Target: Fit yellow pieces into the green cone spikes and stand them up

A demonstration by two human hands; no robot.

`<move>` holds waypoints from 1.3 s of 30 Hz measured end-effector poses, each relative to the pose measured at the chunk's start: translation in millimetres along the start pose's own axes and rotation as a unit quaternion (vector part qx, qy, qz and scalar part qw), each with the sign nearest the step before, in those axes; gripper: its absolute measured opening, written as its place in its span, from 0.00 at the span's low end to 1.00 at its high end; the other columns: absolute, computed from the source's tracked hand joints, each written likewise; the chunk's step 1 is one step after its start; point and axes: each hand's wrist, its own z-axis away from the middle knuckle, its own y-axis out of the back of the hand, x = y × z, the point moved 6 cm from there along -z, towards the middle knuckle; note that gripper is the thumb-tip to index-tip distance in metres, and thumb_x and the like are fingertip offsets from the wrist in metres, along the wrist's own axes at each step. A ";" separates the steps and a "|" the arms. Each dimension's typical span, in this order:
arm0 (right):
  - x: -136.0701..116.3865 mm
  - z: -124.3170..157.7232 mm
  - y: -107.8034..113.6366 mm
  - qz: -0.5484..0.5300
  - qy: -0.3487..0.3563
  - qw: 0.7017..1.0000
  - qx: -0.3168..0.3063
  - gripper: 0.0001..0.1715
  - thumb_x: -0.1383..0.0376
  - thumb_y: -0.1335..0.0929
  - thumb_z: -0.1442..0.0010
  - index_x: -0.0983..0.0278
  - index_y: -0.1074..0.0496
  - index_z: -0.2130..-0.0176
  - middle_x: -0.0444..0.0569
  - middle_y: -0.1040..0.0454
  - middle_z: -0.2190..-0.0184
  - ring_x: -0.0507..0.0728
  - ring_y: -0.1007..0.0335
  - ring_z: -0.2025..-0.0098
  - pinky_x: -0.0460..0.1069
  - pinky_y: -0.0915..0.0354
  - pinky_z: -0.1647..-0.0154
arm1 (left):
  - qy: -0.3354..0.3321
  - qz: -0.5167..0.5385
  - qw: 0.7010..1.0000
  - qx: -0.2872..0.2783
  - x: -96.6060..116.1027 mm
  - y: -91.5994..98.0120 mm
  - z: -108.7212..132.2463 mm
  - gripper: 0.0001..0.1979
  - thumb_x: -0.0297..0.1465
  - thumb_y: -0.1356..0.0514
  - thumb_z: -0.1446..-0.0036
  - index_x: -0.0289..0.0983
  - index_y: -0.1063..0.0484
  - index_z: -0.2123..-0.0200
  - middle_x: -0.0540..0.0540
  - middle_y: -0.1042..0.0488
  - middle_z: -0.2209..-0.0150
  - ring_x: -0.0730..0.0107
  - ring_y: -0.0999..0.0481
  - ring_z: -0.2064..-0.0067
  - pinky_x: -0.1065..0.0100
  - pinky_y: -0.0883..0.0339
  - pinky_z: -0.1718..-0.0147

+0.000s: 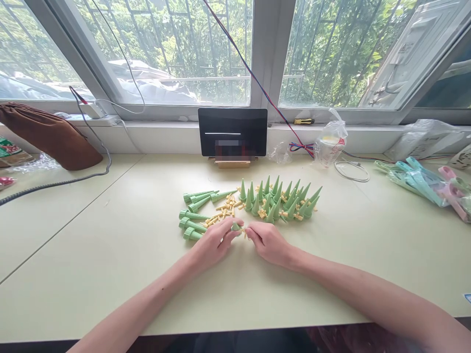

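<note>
"Where was the green spike (236,227)?"

"In the left hand (220,237), its fingers pinching it over the tabletop (147,284); the right hand (271,243), just beside, pinched a small yellow piece (245,234)."

"And around the hands?"

"Loose yellow fittings (222,212) lay beyond; lying cones (191,223) were at left; standing or leaning cones (271,214) clustered at right; a dark tablet (233,130) stood behind, near the window (165,59)."
</note>
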 end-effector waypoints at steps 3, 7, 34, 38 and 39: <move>1.4 0.1 1.8 -0.010 -0.012 1.000 0.012 0.23 0.58 0.45 0.26 0.62 0.37 0.71 0.42 0.38 0.77 0.52 0.43 0.76 0.47 0.43 0.73 | 0.037 0.044 0.998 0.020 -2.0 -0.4 -1.5 0.08 0.32 0.48 0.32 0.38 0.30 0.55 0.52 0.29 0.75 0.74 0.32 0.77 0.72 0.35 0.74; 1.4 1.4 5.0 -0.037 -0.015 0.998 0.038 0.18 0.60 0.43 0.26 0.63 0.32 0.64 0.43 0.33 0.74 0.51 0.40 0.74 0.46 0.40 0.72 | 0.065 0.090 0.992 0.051 -2.3 0.2 -4.1 0.07 0.33 0.47 0.33 0.38 0.30 0.58 0.52 0.29 0.73 0.78 0.34 0.80 0.74 0.37 0.79; 0.3 1.7 5.6 -0.045 0.002 0.997 0.058 0.16 0.64 0.39 0.30 0.63 0.36 0.71 0.41 0.38 0.77 0.50 0.45 0.76 0.45 0.46 0.74 | -0.014 -0.049 0.997 0.061 5.6 -1.8 3.4 0.19 0.31 0.35 0.42 0.40 0.33 0.47 0.49 0.27 0.63 0.74 0.33 0.72 0.71 0.32 0.69; -0.5 2.7 3.8 -0.045 0.003 0.998 0.046 0.16 0.65 0.39 0.30 0.63 0.36 0.71 0.40 0.39 0.78 0.50 0.46 0.76 0.46 0.47 0.75 | -0.007 -0.048 0.997 0.054 3.5 -2.2 3.1 0.25 0.33 0.32 0.44 0.43 0.34 0.44 0.47 0.26 0.56 0.75 0.34 0.71 0.69 0.31 0.67; -0.8 2.7 3.2 -0.047 0.006 0.998 0.042 0.15 0.65 0.38 0.30 0.63 0.36 0.71 0.41 0.39 0.77 0.50 0.47 0.76 0.46 0.47 0.74 | -0.006 -0.045 0.998 0.052 3.7 -2.4 2.7 0.25 0.33 0.32 0.44 0.43 0.34 0.44 0.47 0.26 0.54 0.74 0.33 0.71 0.69 0.31 0.66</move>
